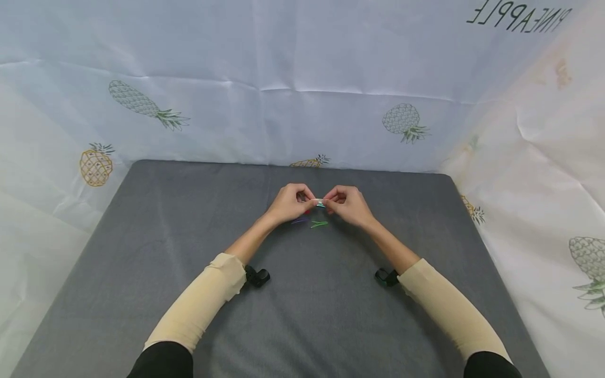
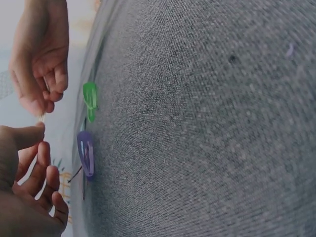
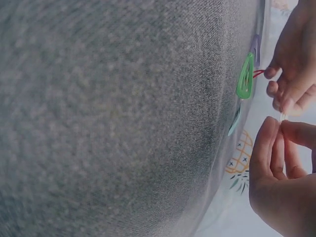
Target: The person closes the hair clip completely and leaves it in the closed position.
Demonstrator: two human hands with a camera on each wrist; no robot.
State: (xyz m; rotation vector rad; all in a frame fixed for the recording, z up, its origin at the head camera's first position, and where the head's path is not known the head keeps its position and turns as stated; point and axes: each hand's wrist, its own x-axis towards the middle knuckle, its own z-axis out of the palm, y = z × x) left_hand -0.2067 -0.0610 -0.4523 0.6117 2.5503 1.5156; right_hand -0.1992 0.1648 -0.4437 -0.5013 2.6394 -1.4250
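Note:
Between the two hands is a small whitish piece (image 1: 320, 200), probably a hair clip, mostly covered by fingertips. My left hand (image 1: 291, 203) pinches its left end with thumb and finger; my right hand (image 1: 348, 206) pinches the other end. Both are held above the grey cloth. Nearer to me, a green snap hair clip (image 1: 319, 224) and a purple snap hair clip (image 1: 299, 220) lie on the cloth. Something red (image 3: 258, 73) shows beside the green clip in the right wrist view, along with a teal clip (image 3: 235, 120).
A grey cloth (image 1: 302, 315) covers the table. White curtains (image 1: 283, 121) printed with pineapples hang behind and at the sides. Dark wrist camera mounts (image 1: 257, 276) stick out inward from the sleeved forearms.

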